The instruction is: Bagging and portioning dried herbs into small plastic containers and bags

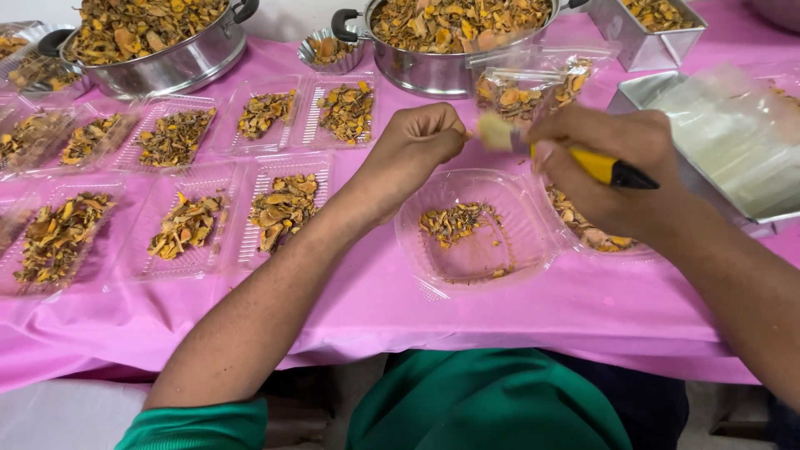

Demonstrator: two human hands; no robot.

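Open clear plastic clamshell container (475, 229), holding a few orange-brown dried pieces: directly below both hands. Filled clear rectangular plastic trays (283, 208): two rows, beyond and beside the left hand (421, 142). Small clear plastic bag (525, 87), filled: just beyond the right hand (608, 171).

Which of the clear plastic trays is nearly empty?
The clear tray right under the hands, at the table's near edge. It holds only a small scatter of dried yellow pieces, while the trays on the left are covered with them.

My left hand (417, 142) curls into a loose fist, fingers pinched together; my right hand (612, 171) is clenched, both forearms reaching forward, sleeves green.
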